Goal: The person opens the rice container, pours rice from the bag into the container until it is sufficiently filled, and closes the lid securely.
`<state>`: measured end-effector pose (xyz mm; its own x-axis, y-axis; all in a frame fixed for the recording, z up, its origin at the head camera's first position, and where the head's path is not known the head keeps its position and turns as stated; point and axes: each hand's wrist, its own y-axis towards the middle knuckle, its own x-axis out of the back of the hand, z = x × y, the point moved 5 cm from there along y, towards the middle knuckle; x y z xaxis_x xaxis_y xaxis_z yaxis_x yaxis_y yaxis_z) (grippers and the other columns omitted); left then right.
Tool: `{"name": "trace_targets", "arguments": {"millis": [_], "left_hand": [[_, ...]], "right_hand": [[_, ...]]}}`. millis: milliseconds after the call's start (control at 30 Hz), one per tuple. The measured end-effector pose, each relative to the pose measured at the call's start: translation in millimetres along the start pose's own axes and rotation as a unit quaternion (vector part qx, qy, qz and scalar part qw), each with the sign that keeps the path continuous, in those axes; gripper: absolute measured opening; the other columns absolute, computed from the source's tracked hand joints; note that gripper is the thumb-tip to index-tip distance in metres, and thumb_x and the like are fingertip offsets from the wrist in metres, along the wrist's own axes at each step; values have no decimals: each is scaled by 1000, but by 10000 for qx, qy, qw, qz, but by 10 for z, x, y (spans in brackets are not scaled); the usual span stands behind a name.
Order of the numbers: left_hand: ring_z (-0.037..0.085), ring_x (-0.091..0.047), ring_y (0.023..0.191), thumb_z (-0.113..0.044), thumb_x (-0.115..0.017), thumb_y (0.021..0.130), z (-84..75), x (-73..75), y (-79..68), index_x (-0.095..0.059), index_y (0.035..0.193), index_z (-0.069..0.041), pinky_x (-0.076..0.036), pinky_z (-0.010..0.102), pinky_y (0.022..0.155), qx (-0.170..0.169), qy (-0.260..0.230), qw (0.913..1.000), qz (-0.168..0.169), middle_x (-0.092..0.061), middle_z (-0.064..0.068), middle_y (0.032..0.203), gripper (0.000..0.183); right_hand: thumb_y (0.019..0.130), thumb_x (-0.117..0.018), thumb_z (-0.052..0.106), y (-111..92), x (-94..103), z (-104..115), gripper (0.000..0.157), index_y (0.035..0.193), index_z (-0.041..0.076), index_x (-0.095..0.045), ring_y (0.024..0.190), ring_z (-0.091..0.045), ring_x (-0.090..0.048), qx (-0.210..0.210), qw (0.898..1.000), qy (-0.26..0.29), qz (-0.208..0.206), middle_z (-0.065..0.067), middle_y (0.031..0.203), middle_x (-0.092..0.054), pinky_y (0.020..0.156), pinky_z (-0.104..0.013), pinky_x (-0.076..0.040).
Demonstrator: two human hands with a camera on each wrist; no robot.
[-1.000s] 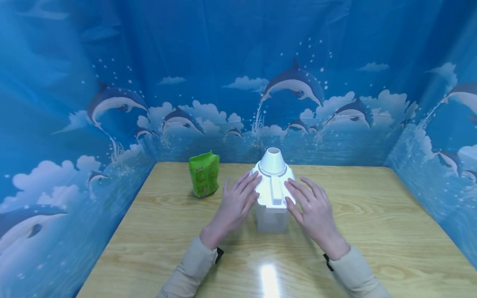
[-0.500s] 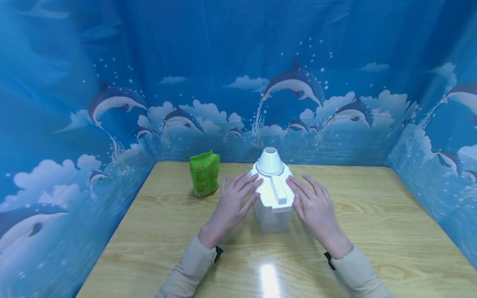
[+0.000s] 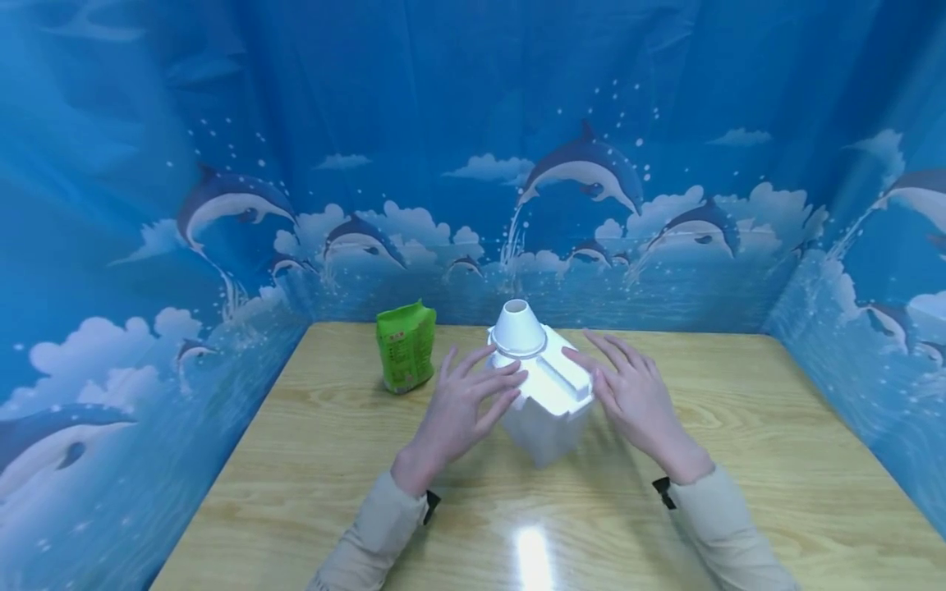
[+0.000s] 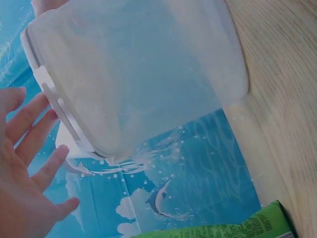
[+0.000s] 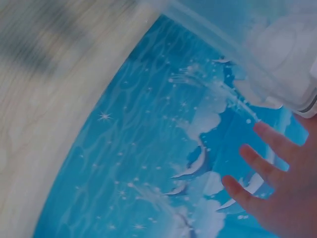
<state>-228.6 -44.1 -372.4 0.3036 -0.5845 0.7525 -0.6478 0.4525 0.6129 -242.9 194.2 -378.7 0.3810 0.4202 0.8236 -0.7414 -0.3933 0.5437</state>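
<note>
A translucent plastic container [image 3: 545, 435] stands on the table between both hands, one corner facing the person. On top is its white lid [image 3: 543, 392] with a cone-shaped spout [image 3: 519, 330] at the back left and a raised bar across it. My left hand [image 3: 466, 410] has its fingertips on the lid's left edge. In the left wrist view, that hand's spread fingers [image 4: 37, 136] lie along a white clip on the lid's side. My right hand [image 3: 637, 402] rests its fingertips at the lid's right edge. Several of its straight fingers [image 5: 247, 196] show apart from the container in the right wrist view.
A green printed bag [image 3: 406, 346] stands upright on the wooden table [image 3: 318, 460], left of the container. Behind and on both sides hangs a blue dolphin-print curtain [image 3: 414, 98]. Light reflects off the tabletop near the front.
The container has turned counterclockwise seen from above: its spout moved left and the bar's near end swung right. My right hand has shifted slightly right; the left hand stays nearly in place.
</note>
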Motion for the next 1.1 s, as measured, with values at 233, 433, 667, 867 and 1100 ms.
{"name": "trace_targets", "arguments": {"millis": [233, 433, 667, 867, 1100], "left_hand": [[19, -54, 134, -29, -70, 96, -126, 42, 7, -73, 124, -25, -25, 60, 120, -541, -41, 9985, 20, -69, -9, 129, 29], [20, -52, 135, -25, -72, 96, -124, 43, -2, -73, 124, -23, -25, 59, 121, -557, -83, 9984, 21, -69, -7, 130, 28], [18, -60, 126, -21, -69, 97, -21, 86, 8, -74, 120, -20, -36, 53, 117, -379, -572, 9967, -445, -72, -5, 123, 23], [17, -67, 112, -18, -66, 99, 177, 131, 23, -72, 121, -14, -53, 36, 102, 345, -1176, 9858, -1150, -74, 0, 118, 22], [24, -55, 132, -28, -63, 102, 345, -9, 101, -55, 141, -7, -44, 44, 112, 1096, -1472, 9789, -895, -60, 9, 141, 45]], "right_hand": [[111, -34, 23, 48, -50, -144, 42, 149, 30, -52, 141, -43, -39, -55, 9981, 508, 354, -12, 158, -42, 103, -73, -35], [111, -35, 22, 56, -58, -149, 42, 149, 28, -52, 141, -42, -38, -77, 9970, 685, 347, -12, 159, -41, 106, -72, -33], [100, -60, 11, 45, 174, -49, 36, 136, 10, -63, 127, -39, -55, -312, 9913, 743, -1041, -14, 141, -59, 103, -63, -45], [94, -71, 15, -26, 340, 231, 38, 130, 7, -67, 109, -36, -67, -39, 9884, 256, -1493, -13, 125, -69, 83, -54, -59], [95, -69, 30, -108, 282, 486, 48, 134, 4, -63, 102, -37, -70, 80, 9929, -269, -1157, -18, 126, -67, 75, -50, -61]]}}
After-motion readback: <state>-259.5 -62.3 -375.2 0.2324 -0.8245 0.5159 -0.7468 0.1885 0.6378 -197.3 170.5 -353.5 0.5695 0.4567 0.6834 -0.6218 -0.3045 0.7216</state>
